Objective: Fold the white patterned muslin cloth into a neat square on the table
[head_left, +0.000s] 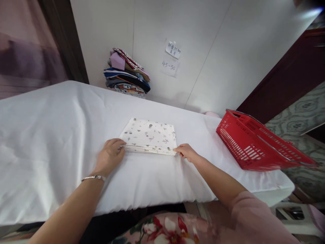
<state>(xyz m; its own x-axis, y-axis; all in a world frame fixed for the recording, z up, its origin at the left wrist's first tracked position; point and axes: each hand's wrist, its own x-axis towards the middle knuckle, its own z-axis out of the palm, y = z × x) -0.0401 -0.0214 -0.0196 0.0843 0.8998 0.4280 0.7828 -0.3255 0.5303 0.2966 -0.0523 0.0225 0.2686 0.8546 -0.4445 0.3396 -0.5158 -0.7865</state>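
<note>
A folded white cloth (149, 135) with small printed figures lies flat in the middle of the table, its layers showing along the near edge. My left hand (111, 156), with a bracelet at the wrist, grips the cloth's near left corner, fingers closed and the thumb tucked near the edge. At the near right corner, my right hand (187, 152) pinches the edge of the same cloth between thumb and fingers.
Against the wall at the back left stands a stack of folded clothes (128, 74). A red plastic basket (254, 142) rests at the table's right end. White fabric covers the table (63, 135). Two paper notes (173, 49) are stuck to the wall.
</note>
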